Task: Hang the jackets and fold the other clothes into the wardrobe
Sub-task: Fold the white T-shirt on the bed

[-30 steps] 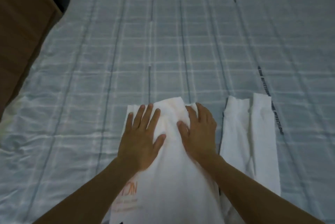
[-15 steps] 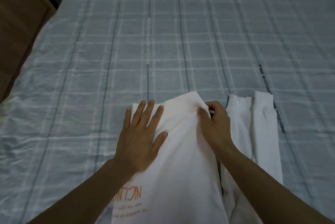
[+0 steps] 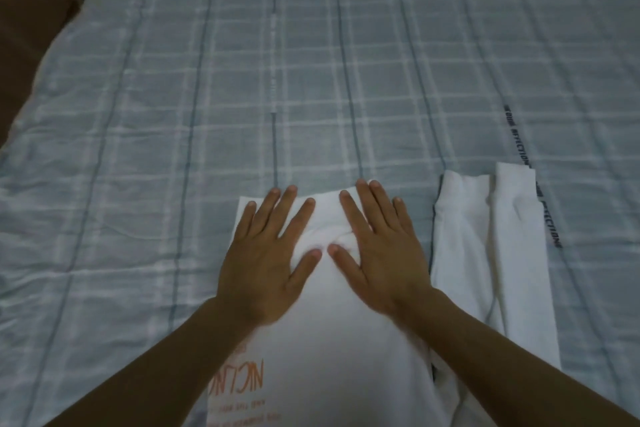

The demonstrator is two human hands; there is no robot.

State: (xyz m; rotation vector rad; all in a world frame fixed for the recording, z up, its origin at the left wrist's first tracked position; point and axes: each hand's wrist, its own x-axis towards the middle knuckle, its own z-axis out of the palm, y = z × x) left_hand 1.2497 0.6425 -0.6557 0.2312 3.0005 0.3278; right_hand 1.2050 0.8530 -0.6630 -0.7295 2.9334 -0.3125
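Head view: white shirt [image 3: 332,357] with orange lettering, narrow lengthwise fold

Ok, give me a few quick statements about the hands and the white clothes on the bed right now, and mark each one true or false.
1. The left hand and the right hand both lie flat, fingers straight, on the white garment. True.
2. The right hand pinches a fold of the cloth. False: it presses flat and pinches nothing.
3. The garment bears orange lettering near the left forearm. True.
4. The bedcover is plain red. False: it is pale blue-grey with a check pattern.
5. The folded white cloth lies to the left of the hands. False: it lies to their right.
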